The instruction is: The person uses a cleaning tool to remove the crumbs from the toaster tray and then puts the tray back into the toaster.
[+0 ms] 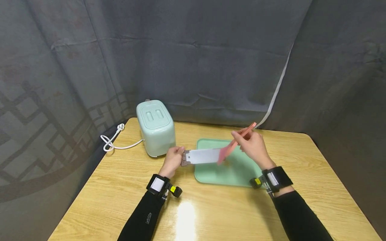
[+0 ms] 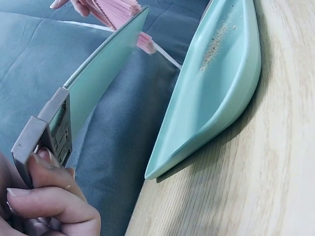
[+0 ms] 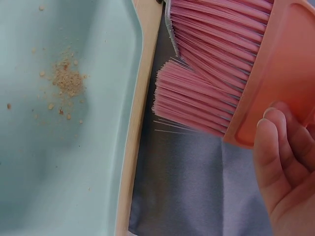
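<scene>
My left hand (image 1: pixel 173 159) pinches the grey end of a flat metal crumb tray (image 1: pixel 205 156), holding it level above the green serving tray (image 1: pixel 211 179). In my right hand (image 1: pixel 252 146) is a pink-orange brush (image 3: pixel 290 64), gripped by its handle. Its pink bristles (image 3: pixel 197 98) lie against the far end of the crumb tray and splay around its edge. Below, a small heap of brown crumbs (image 3: pixel 68 80) sits on the serving tray, with loose bits scattered about it. The left wrist view shows the crumb tray's underside.
A pale green toaster (image 1: pixel 156 130) with its lid on stands at the back left, just beyond my left hand. Its white cord and plug (image 1: pixel 113 142) lie at the table's left edge. A grey curtain (image 1: pixel 211 67) hangs behind the wooden table (image 1: pixel 126 180).
</scene>
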`<act>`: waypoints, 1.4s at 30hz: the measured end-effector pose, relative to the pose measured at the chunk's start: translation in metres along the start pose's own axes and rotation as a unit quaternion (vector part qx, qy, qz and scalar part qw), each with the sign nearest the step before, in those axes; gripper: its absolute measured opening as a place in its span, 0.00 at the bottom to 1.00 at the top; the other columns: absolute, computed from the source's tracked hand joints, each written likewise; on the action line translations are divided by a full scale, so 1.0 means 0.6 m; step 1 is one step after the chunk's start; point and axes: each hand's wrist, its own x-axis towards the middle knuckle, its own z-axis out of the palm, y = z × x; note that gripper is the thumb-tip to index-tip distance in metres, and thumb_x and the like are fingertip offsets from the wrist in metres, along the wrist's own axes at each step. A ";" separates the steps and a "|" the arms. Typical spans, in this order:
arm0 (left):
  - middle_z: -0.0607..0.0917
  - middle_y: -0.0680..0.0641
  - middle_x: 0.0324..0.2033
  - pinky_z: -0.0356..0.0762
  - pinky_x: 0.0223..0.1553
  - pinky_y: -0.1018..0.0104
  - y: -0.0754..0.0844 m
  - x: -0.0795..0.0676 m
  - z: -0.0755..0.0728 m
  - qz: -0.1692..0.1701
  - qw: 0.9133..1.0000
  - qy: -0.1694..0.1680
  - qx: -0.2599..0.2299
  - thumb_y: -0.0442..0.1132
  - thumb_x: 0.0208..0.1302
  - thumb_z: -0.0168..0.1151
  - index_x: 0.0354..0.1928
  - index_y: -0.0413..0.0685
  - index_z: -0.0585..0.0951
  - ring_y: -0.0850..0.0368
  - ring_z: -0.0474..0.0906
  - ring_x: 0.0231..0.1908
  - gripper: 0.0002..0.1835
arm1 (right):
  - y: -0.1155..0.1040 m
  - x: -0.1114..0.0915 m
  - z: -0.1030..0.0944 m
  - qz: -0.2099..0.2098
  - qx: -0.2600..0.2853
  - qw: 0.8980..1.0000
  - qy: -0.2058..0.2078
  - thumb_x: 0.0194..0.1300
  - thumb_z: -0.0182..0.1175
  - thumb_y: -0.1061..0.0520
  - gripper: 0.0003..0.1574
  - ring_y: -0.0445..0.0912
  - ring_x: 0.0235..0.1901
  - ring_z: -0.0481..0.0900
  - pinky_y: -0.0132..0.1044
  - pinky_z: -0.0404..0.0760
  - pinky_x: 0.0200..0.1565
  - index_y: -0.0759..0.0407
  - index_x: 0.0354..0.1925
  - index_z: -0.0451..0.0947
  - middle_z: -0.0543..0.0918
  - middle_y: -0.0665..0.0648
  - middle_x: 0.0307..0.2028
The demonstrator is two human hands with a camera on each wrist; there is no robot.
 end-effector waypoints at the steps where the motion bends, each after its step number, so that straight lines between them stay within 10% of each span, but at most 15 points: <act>1: 0.77 0.48 0.32 0.70 0.35 0.66 0.000 0.000 0.000 0.002 1.000 0.000 -0.003 0.43 0.82 0.49 0.47 0.33 0.82 0.55 0.72 0.35 0.19 | -0.001 -0.001 0.000 0.003 0.000 1.000 0.002 0.72 0.64 0.36 0.28 0.42 0.20 0.81 0.35 0.78 0.22 0.60 0.47 0.85 0.89 0.63 0.34; 42: 0.77 0.47 0.33 0.69 0.34 0.66 -0.005 0.006 0.004 -0.004 1.000 0.023 0.018 0.44 0.82 0.50 0.43 0.35 0.81 0.55 0.72 0.35 0.18 | 0.008 -0.008 0.003 0.071 -0.002 0.996 0.044 0.67 0.63 0.27 0.38 0.42 0.12 0.75 0.36 0.75 0.16 0.62 0.33 0.84 0.81 0.55 0.19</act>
